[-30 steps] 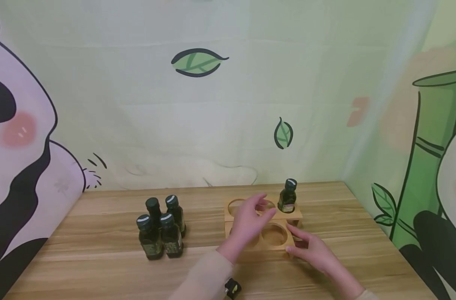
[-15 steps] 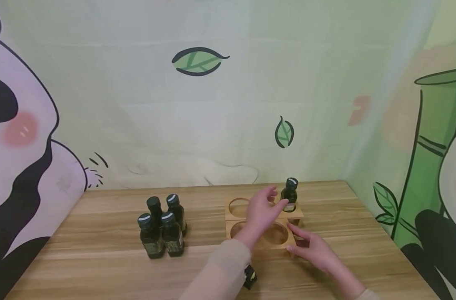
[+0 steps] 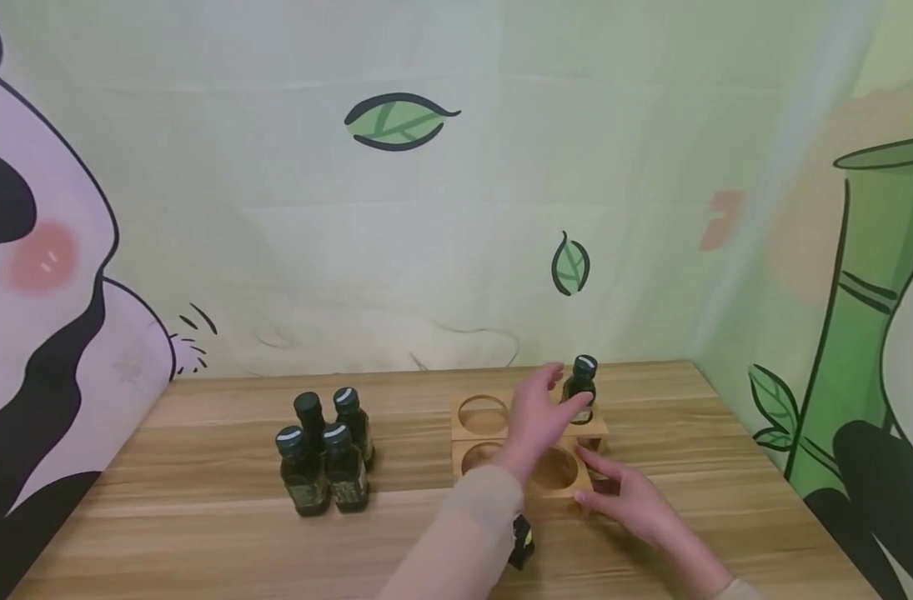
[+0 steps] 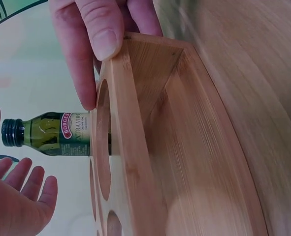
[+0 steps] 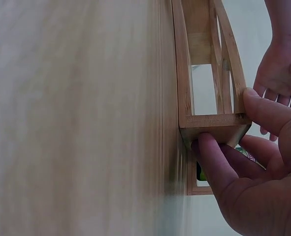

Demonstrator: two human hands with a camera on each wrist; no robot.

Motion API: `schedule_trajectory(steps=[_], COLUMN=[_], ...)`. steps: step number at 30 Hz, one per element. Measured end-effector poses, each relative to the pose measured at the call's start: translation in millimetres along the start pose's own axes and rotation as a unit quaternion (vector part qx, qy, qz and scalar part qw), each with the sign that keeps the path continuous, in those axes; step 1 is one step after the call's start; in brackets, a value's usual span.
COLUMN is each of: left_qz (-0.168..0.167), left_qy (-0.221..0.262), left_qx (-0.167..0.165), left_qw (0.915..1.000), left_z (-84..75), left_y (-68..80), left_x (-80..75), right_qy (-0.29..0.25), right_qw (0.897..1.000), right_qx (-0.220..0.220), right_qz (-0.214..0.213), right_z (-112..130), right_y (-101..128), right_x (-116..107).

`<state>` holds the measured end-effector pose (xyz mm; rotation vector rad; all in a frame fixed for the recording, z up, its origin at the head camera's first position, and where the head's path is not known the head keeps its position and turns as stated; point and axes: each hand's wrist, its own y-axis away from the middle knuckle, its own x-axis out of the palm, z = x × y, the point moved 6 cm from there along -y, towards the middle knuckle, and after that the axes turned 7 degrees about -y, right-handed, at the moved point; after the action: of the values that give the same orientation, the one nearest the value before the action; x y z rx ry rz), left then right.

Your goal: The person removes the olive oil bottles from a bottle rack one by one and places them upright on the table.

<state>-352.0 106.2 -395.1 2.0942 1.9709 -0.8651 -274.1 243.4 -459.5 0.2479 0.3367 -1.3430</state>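
While the right hand [image 3: 627, 500] pinches the near right corner of the wooden rack [image 3: 477, 429], the left hand [image 3: 540, 415] has moved rightward over the last second, its grip loose and empty beside the bottle [image 3: 580, 389] standing in the far right hole. Four bottles [image 3: 324, 454] wait on the counter [image 3: 201, 533].

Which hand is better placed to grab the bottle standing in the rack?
Left. The left hand is open with its fingers right beside the bottle in the rack's far right hole. The right hand grips the rack's near right corner.
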Motion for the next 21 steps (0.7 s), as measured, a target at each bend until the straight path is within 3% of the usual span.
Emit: schedule_trajectory(steps=[9,21], left_qz=[0.012,0.003], left_qy=[0.029,0.045], left_qx=[-0.029,-0.066], left_qw=[0.9991,0.9968], left_z=[-2.1,-0.7], left_y=[-5.5,-16.7], left_x=[7.8,9.1], right_qy=[-0.01,0.001], right_qw=[1.0,1.0], right_qx=[0.003,0.01], right_qz=[0.003,0.004], right_z=[-2,-2], right_y=[-1,0], right_x=[1,1])
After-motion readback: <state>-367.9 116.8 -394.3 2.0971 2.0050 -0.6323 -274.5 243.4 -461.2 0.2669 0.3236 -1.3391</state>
